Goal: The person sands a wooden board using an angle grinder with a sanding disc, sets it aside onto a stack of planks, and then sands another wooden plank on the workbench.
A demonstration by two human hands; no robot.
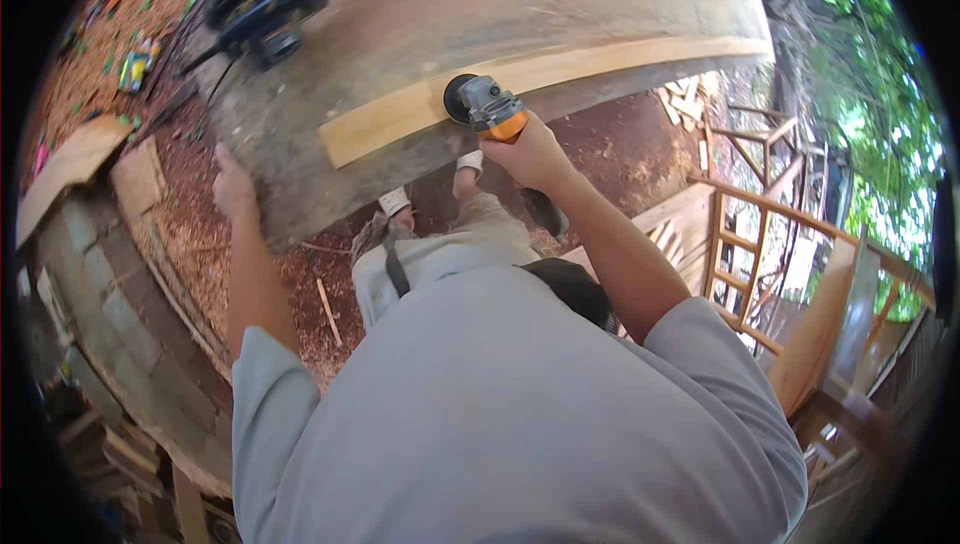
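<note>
My right hand is wrapped round the orange and grey angle grinder. The grinder's round dark disc rests on or just above a long pale wooden plank, near its left part. That plank lies across a large worn workbench. At the bench's left edge is my left hand, blurred, its fingers pointing up; whether it touches the edge or holds anything cannot be made out.
A dark blue power tool with a cord sits at the bench's top left. Curved boards and a block wall are at the left. Wooden frames stand at the right. Wood scraps lie on the red ground.
</note>
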